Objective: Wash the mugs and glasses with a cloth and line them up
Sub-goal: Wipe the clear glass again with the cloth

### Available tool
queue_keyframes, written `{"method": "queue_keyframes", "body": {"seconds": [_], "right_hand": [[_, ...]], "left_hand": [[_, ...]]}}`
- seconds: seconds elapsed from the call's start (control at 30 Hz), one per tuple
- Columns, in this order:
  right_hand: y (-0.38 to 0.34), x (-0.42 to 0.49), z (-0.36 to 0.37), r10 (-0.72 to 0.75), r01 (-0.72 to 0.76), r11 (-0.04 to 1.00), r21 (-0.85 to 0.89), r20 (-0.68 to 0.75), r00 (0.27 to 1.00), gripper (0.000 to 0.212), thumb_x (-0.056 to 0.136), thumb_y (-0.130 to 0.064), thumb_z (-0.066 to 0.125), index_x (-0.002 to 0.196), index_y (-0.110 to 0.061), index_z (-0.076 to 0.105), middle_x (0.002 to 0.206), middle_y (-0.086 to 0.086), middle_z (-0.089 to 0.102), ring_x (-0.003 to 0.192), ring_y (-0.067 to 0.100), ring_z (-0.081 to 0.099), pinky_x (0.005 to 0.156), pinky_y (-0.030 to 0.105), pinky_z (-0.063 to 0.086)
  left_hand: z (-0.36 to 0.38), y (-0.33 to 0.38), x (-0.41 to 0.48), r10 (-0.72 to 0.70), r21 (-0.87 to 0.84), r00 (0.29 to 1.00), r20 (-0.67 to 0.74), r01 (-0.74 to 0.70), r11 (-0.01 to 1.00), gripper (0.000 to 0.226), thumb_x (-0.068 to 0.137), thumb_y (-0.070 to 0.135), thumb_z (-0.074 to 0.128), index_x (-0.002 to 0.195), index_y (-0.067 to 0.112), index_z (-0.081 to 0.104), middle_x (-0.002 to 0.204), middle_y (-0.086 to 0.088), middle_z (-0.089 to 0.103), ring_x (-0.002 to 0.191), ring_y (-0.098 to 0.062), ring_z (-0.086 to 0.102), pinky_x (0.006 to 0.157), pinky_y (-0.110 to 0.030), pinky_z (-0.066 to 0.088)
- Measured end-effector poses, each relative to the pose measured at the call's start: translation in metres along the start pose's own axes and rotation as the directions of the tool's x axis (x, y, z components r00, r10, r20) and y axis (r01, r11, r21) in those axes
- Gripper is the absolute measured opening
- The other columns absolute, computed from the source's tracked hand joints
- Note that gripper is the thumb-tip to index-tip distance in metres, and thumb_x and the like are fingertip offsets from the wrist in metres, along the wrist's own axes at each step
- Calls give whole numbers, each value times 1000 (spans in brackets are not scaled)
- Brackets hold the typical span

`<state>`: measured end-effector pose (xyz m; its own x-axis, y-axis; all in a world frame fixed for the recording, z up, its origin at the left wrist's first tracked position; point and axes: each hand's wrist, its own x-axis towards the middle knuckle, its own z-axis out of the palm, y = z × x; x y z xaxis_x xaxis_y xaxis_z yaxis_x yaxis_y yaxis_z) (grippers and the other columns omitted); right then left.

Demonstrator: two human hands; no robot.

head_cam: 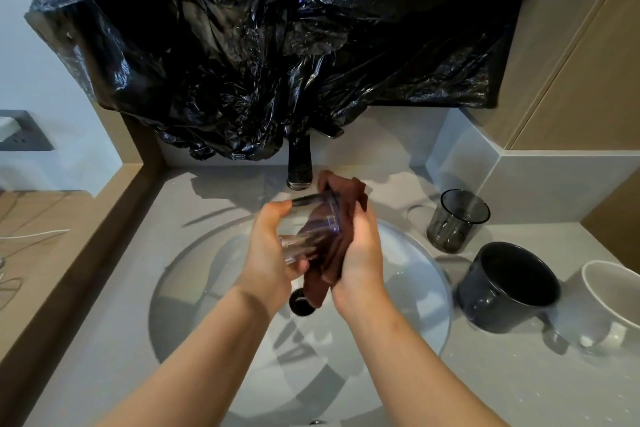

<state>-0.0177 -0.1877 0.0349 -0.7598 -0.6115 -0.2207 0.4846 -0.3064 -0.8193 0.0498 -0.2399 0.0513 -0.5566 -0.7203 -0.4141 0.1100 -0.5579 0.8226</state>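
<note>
Glass [306, 236] getting the cloth treatment over the sink

We're holding the clear glass up over the basin [415, 274], just in front of the black faucet [299, 166]. It's lying tilted, with the rim pointing away toward the spout and the base toward us. Our left hand [266, 253] is gripping it, thumb up by the rim and fingers curling round under the base end. Our right hand [360, 253] is clutching a brown cloth [346, 215], bunching it up and pressing it against the right side of the glass. Part of the cloth is poking up past the rim, and a tail is dangling down over the black drain [300, 305]. The fabric is hiding most of the right fingers, so we're not seeing exactly how they're lying.

Off to the right on the grey counter [104, 322], three more pieces are sitting in a line running from the back wall toward us. First a smoky glass tumbler [457, 220] standing upright, then a dark mug [505, 288], then a white mug [609, 302] getting cut off by the edge of the view. Crumpled black plastic sheeting [277, 45] is hanging over the wall behind the faucet, and a wall socket [20, 132] is showing at far left.
</note>
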Motion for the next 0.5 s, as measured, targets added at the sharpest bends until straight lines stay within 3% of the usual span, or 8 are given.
{"method": "queue_keyframes", "body": {"seconds": [0.07, 0.1, 0.17, 0.27, 0.33, 0.4, 0.43, 0.5], "right_hand": [[4, -9, 6, -194, 190, 912, -362, 26, 981, 24, 99, -18, 42, 106, -36, 54, 117, 3, 58, 104, 17, 58, 89, 29, 48], [8, -11, 4, -290, 302, 801, -517, 107, 951, 30, 99, -15, 41, 113, -39, 51, 134, -2, 46, 119, 11, 48, 97, 18, 40], [9, -9, -1, -379, 420, 616, -667, 217, 900, 34, 99, -20, 39, 128, -34, 50, 146, -12, 30, 126, 0, 33, 95, 4, 26], [-4, 3, -4, -303, 421, 487, -765, 305, 903, 45, 87, -35, 34, 124, -32, 59, 131, -13, 52, 119, 6, 47, 102, 22, 37], [-16, 10, -2, -150, 343, 656, -672, 329, 932, 36, 85, -31, 41, 110, -31, 68, 112, -4, 67, 107, 18, 60, 96, 36, 47], [-28, 15, -4, 35, 102, 905, -412, 313, 949, 22, 92, -20, 49, 98, -21, 70, 101, 11, 69, 97, 32, 63, 88, 46, 52], [-31, 16, -6, 143, -49, 956, -288, 315, 938, 21, 94, -22, 49, 98, -15, 68, 100, 17, 67, 93, 36, 62, 84, 48, 51], [-34, 11, -6, 290, -257, 956, -140, 335, 896, 37, 90, -38, 47, 103, -8, 65, 102, 20, 65, 88, 35, 61, 85, 48, 49]], "left_hand": [[1, 0, 2, 13, -37, 1000, -29, -14, 999, 29, 86, 39, 50, 101, 14, 54, 74, -9, 63, 46, -11, 60, 44, -22, 44], [0, 0, 4, 30, 29, 999, -32, -29, 999, 36, 84, 42, 51, 107, 14, 53, 87, -12, 61, 55, -13, 63, 46, -24, 47], [-4, 4, 3, 96, 257, 995, -28, -86, 962, 38, 83, 46, 53, 111, 22, 51, 102, -9, 58, 78, -17, 60, 54, -28, 47], [-15, 12, 0, 176, 554, 972, 155, -233, 800, 39, 72, 52, 49, 105, 31, 49, 99, 0, 55, 89, -18, 57, 57, -27, 42], [-21, 17, 0, 157, 575, 954, 254, -279, 769, 37, 68, 49, 50, 102, 35, 52, 91, 4, 55, 87, -21, 58, 54, -26, 41], [-25, 20, 2, 168, 556, 942, 291, -309, 771, 31, 66, 43, 52, 96, 35, 56, 77, 7, 59, 75, -18, 58, 48, -24, 39], [-25, 20, 3, 175, 516, 940, 293, -309, 799, 27, 67, 41, 54, 93, 33, 58, 71, 9, 60, 69, -16, 58, 46, -24, 38], [-22, 17, 5, 193, 387, 948, 254, -282, 878, 15, 75, 37, 56, 87, 30, 58, 65, 8, 61, 58, -13, 59, 45, -24, 37]]}}
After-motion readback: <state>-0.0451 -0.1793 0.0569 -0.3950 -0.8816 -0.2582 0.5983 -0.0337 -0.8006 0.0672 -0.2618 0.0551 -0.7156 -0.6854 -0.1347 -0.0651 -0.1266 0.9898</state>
